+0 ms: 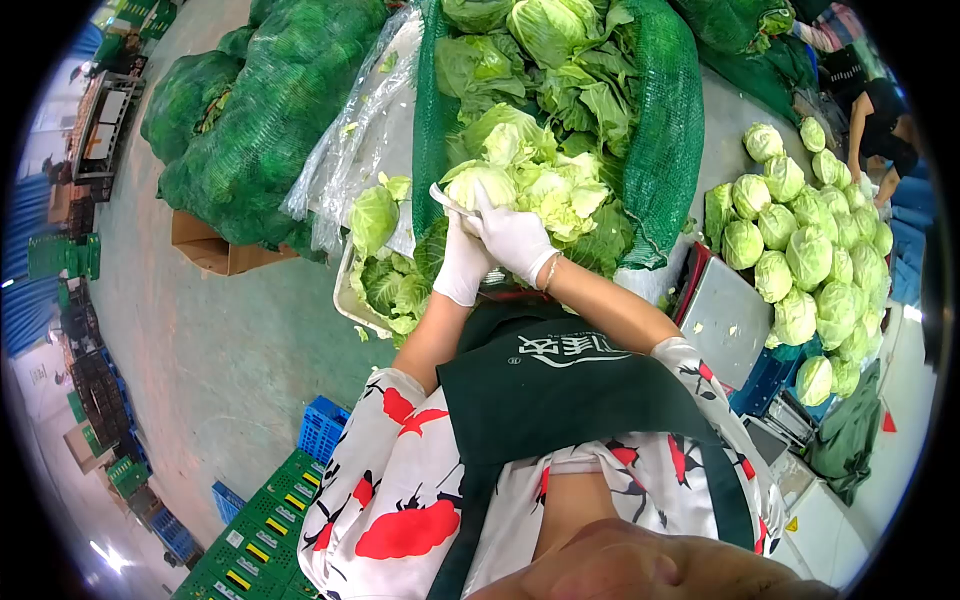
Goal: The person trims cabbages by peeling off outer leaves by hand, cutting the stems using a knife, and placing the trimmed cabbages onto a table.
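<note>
Both hands wear white gloves and meet at the near side of a pale trimmed cabbage [478,187]. My left hand [463,258] is closed at its lower left, partly covered by the other hand. My right hand [517,243] crosses over from the right, with one finger stretched onto the cabbage and the others curled against it. A thin white strip, perhaps a glove finger, sticks out at the left; I cannot tell what it is. Loose pale leaves [570,200] lie just right of the cabbage. Behind is an opened green mesh sack [665,130] full of cabbages [550,30].
A white crate [352,290] holding leaves and a cabbage stands at left. Filled mesh sacks [280,120] rest behind it, above a cardboard box [225,245]. At right are a metal scale plate [728,320] and a large cabbage pile [808,255], with another person [880,125] beyond.
</note>
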### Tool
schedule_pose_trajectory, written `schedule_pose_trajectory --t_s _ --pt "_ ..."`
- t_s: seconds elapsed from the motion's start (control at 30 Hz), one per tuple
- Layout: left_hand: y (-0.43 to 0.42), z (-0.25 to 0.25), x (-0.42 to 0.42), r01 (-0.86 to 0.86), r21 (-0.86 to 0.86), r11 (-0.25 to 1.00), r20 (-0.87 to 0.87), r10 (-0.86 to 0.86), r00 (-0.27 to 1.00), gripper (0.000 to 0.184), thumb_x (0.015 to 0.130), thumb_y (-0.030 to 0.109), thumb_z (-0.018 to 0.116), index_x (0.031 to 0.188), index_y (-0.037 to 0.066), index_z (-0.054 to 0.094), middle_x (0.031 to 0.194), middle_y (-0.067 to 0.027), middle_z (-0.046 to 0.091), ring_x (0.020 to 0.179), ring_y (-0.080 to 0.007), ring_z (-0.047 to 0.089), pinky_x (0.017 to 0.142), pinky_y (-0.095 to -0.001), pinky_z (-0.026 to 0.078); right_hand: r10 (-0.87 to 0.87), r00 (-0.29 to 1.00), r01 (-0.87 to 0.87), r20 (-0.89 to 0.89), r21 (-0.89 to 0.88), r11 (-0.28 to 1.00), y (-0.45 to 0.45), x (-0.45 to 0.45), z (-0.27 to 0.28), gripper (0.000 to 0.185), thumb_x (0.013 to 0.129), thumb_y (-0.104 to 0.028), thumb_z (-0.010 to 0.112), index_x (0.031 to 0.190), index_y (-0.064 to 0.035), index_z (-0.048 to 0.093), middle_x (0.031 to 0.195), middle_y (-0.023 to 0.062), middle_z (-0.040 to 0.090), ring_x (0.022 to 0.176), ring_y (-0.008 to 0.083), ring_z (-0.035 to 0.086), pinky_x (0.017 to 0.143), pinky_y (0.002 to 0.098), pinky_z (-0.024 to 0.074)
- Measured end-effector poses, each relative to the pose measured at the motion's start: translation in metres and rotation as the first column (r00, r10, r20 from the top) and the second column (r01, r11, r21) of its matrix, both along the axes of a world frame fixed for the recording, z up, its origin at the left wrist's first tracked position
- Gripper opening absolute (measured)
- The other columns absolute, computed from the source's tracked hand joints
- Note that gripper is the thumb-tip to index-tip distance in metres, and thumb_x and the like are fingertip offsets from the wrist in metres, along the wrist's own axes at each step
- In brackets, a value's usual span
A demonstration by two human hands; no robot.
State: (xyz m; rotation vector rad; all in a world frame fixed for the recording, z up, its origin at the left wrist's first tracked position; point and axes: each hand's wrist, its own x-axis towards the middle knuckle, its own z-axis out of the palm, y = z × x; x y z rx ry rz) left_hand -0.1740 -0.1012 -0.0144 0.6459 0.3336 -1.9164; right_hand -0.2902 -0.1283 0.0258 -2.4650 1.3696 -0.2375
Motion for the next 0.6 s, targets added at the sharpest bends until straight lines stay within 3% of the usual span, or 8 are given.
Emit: schedule_pose_trajectory --t_s 0.1,0.2,0.3,0.33,0.4,0.5,0.57,0.6 --pt "-0.008 0.009 0.000 0.000 0.108 0.994 0.024 -0.002 1.000 0.078 0.096 0.075 0.033 0.150 0.020 0.045 0.148 -0.0112 0.051 0.136 -0.0337 0.046 0.116 -0.0532 0.031 -0.030 0.999 0.029 0.038 0.021 0.999 -0.004 -0.004 -0.006 0.065 0.103 -0.040 0.049 0.155 -0.0076 0.032 0.067 0.0132 0.066 0.053 0.0324 0.065 0.046 0.0453 0.0495" --pt "-0.011 -0.004 -0.007 -0.051 0.016 0.999 0.151 0.048 0.987 0.074 0.097 0.072 0.037 0.148 0.020 0.047 0.147 -0.0112 0.052 0.136 -0.0340 0.046 0.115 -0.0557 0.032 -0.088 0.994 0.087 0.071 0.014 0.996 -0.002 -0.011 -0.007 0.062 0.103 -0.038 0.048 0.155 -0.0074 0.033 0.068 0.0137 0.066 0.052 0.0333 0.064 0.046 0.0457 0.0492" --pt "-0.019 -0.010 -0.005 -0.006 0.092 0.996 0.073 -0.001 0.997 0.071 0.098 0.070 0.040 0.147 0.019 0.048 0.146 -0.0114 0.052 0.137 -0.0337 0.046 0.115 -0.0579 0.033 -0.121 0.990 0.121 0.072 0.010 0.993 -0.005 -0.012 -0.007 0.059 0.103 -0.036 0.049 0.153 -0.0083 0.035 0.069 0.0141 0.067 0.052 0.0344 0.064 0.046 0.0457 0.0496" --pt "-0.022 -0.010 -0.003 0.024 0.047 0.999 0.065 -0.027 0.998 0.075 0.096 0.069 0.046 0.150 0.018 0.043 0.149 -0.0124 0.048 0.137 -0.0357 0.045 0.115 -0.0589 0.033 -0.128 0.988 0.128 0.081 0.007 0.992 -0.009 -0.011 -0.009 0.058 0.104 -0.035 0.049 0.154 -0.0091 0.035 0.069 0.0145 0.067 0.053 0.0343 0.064 0.047 0.0460 0.0501" --pt "-0.029 -0.004 0.000 0.052 0.124 0.991 0.178 -0.073 0.981 0.079 0.093 0.070 0.050 0.152 0.018 0.039 0.151 -0.0131 0.045 0.136 -0.0376 0.046 0.114 -0.0587 0.034 -0.140 0.985 0.141 0.103 0.000 0.990 -0.021 -0.008 -0.015 0.056 0.104 -0.033 0.048 0.154 -0.0105 0.034 0.069 0.0153 0.067 0.055 0.0341 0.066 0.048 0.0467 0.0509" --pt "-0.022 0.003 0.001 0.022 0.176 0.984 0.247 -0.066 0.967 0.086 0.087 0.070 0.054 0.153 0.018 0.035 0.153 -0.0143 0.040 0.133 -0.0402 0.047 0.110 -0.0569 0.039 -0.184 0.977 0.198 0.112 -0.136 0.971 -0.074 -0.040 -0.007 0.052 0.105 -0.038 0.043 0.150 -0.0135 0.042 0.074 0.0183 0.069 0.058 0.0360 0.067 0.054 0.0469 0.0535" --pt "-0.005 -0.005 0.005 -0.004 0.147 0.989 0.316 -0.043 0.948 0.086 0.086 0.070 0.054 0.153 0.019 0.035 0.153 -0.0142 0.041 0.132 -0.0398 0.047 0.108 -0.0551 0.042 -0.317 0.845 0.371 0.430 -0.047 0.927 -0.106 -0.065 -0.013 0.046 0.106 -0.039 0.041 0.141 -0.0132 0.055 0.089 0.0209 0.072 0.071 0.0398 0.069 0.067 0.0481 0.0558" --pt "0.001 -0.011 0.011 -0.049 0.166 0.985 0.292 -0.002 0.956 0.085 0.085 0.068 0.053 0.152 0.019 0.037 0.152 -0.0137 0.042 0.133 -0.0386 0.047 0.106 -0.0525 0.046 -0.362 0.853 0.380 0.377 0.027 0.924 -0.111 -0.078 -0.014 0.045 0.106 -0.039 0.040 0.137 -0.0124 0.059 0.095 0.0210 0.072 0.079 0.0413 0.069 0.073 0.0485 0.0553"
